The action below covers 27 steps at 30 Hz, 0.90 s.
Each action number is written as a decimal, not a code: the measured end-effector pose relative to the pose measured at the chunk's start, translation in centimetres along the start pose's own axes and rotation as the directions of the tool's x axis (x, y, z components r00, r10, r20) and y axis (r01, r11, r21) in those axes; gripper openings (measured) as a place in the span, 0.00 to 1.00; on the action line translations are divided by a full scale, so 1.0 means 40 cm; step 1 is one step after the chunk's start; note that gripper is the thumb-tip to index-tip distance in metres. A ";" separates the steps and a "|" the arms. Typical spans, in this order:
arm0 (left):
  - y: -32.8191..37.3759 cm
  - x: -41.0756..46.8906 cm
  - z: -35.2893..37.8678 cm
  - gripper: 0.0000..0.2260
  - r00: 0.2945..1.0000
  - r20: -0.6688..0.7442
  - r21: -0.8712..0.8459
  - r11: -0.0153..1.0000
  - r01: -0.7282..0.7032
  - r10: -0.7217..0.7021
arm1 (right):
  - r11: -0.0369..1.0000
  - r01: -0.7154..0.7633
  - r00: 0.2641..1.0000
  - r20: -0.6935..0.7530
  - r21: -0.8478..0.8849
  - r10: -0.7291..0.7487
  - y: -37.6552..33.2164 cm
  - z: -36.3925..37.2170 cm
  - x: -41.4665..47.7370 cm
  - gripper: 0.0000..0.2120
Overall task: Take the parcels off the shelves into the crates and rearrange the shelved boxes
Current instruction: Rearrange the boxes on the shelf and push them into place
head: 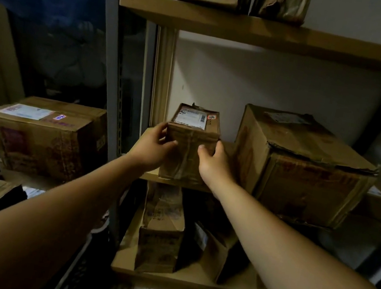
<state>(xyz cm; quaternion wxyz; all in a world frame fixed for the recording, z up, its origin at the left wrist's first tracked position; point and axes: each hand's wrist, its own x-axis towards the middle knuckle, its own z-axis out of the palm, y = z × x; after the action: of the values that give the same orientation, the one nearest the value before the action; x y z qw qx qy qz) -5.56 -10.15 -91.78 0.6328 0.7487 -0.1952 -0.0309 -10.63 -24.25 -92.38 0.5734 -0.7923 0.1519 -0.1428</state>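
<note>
Parcel [191, 142] gripped between left hand [152, 149], right hand [212, 164].

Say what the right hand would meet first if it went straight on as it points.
The small brown cardboard box with a white label, which the right hand grips; beyond it probably only the white back wall.

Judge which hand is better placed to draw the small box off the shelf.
Probably left. The left hand grips the small box on its free side, with bare shelf beside it; the right hand grips the other side in the narrow gap next to the big box.
</note>
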 end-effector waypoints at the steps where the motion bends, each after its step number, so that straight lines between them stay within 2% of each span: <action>1: -0.006 0.018 -0.004 0.23 0.999 0.040 0.017 1.000 0.025 -0.026 | 1.000 -0.025 1.000 0.000 -0.011 0.025 0.002 0.004 0.018 0.30; 3: -0.028 0.040 -0.012 0.24 0.995 0.068 0.092 0.993 0.071 -0.077 | 0.998 -0.065 0.998 -0.003 -0.024 0.065 0.012 0.009 0.042 0.31; 6: -0.077 0.011 -0.020 0.27 0.994 -0.082 0.178 0.981 0.082 -0.068 | 0.999 0.018 0.995 -0.101 -0.041 -0.022 0.064 0.015 0.023 0.31; 8: -0.126 -0.051 -0.026 0.23 0.980 -0.199 0.201 0.977 0.067 -0.026 | 0.986 0.153 0.974 -0.162 -0.062 -0.161 0.136 0.017 -0.012 0.23; 10: -0.184 -0.108 -0.030 0.16 0.972 -0.227 0.243 0.962 0.123 -0.067 | 0.972 0.180 0.975 -0.103 -0.149 -0.196 0.217 0.028 -0.035 0.12; 12: -0.242 -0.139 -0.026 0.13 0.964 -0.199 0.276 0.933 0.229 -0.178 | 0.971 0.089 0.996 0.008 -0.224 -0.090 0.285 0.047 -0.043 0.07; 13: -0.271 -0.141 -0.019 0.13 0.954 -0.176 0.298 0.910 0.288 -0.244 | 0.965 0.037 0.998 0.056 -0.261 -0.023 0.313 0.061 -0.040 0.09; 17: -0.352 -0.124 0.015 0.23 0.888 -0.109 0.384 0.804 0.453 -0.448 | 0.920 -0.157 0.960 0.164 -0.360 0.228 0.388 0.124 -0.014 0.27; 20: -0.438 -0.097 0.044 0.31 0.827 -0.108 0.347 0.759 0.551 -0.551 | 0.878 -0.250 0.902 0.230 -0.408 0.364 0.439 0.170 0.007 0.33; 22: -0.481 -0.097 0.061 0.32 0.802 -0.072 0.237 0.771 0.592 -0.593 | 0.881 -0.277 0.877 0.273 -0.384 0.395 0.458 0.189 0.005 0.34; 24: -0.529 -0.102 0.075 0.27 0.802 -0.076 0.152 0.788 0.596 -0.592 | 0.895 -0.291 0.874 0.286 -0.338 0.393 0.479 0.199 -0.001 0.34; 27: -0.554 -0.134 0.085 0.19 0.776 -0.123 0.141 0.763 0.631 -0.619 | 0.893 -0.315 0.886 0.237 -0.323 0.398 0.507 0.189 -0.021 0.32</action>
<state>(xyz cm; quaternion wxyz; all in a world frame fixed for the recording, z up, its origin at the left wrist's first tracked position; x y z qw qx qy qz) -5.87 -8.83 -114.79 0.5246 0.8239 0.0854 -0.1968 -9.93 -23.38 -114.01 0.4904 -0.8344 0.2265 0.1091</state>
